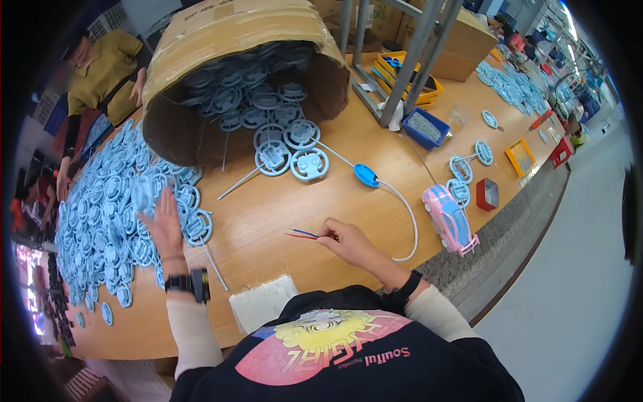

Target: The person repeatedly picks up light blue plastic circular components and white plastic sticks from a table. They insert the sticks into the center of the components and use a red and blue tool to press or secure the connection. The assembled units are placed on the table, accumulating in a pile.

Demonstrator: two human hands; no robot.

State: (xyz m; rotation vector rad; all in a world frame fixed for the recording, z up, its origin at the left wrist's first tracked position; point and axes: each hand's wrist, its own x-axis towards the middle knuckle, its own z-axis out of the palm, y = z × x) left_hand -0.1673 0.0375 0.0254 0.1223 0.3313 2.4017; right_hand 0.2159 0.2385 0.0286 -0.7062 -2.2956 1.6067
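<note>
My left hand is at the right side of a big pile of light-blue toy steering wheels. Its fingers are stretched out and nothing shows in its grasp. Just beyond the fingertips, one steering wheel is smeared by motion. Over the middle of the table, my right hand pinches thin wires, with red and dark-blue ends sticking out to the left. A white cable curves from a bright-blue oval plastic piece down to my right forearm. Whether it joins the pinched wires is hidden.
A cardboard box lies on its side, spilling more steering wheels. A pink toy car, a red box and a blue bin stand to the right. A metal frame rises behind. A person is at the far left.
</note>
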